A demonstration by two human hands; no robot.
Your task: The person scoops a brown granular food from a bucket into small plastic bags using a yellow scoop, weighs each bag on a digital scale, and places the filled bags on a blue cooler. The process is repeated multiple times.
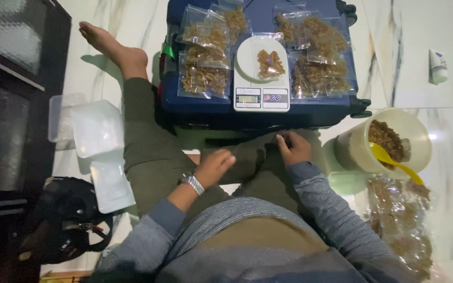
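Note:
I sit on the floor facing a blue suitcase (268, 110) lying flat. A white kitchen scale (261, 73) stands on it with a clear bag of brown snacks (270, 63) on its plate. Filled snack bags are piled left (205, 52) and right (318, 52) of the scale. My left hand (215, 166), watch on the wrist, rests on my thigh with fingers loosely curled and holds nothing. My right hand (292, 148) rests on my knee just below the suitcase edge; its fingers are bent and I cannot tell whether they pinch anything.
A cream bucket (412, 126) of brown snacks with a yellow scoop (391, 160) stands to my right, above a large clear bag of snacks (402, 230). Clear plastic lids and boxes (98, 131) lie at left beside a dark helmet (64, 220) and a black cabinet (11, 78). A white tube (438, 65) lies far right.

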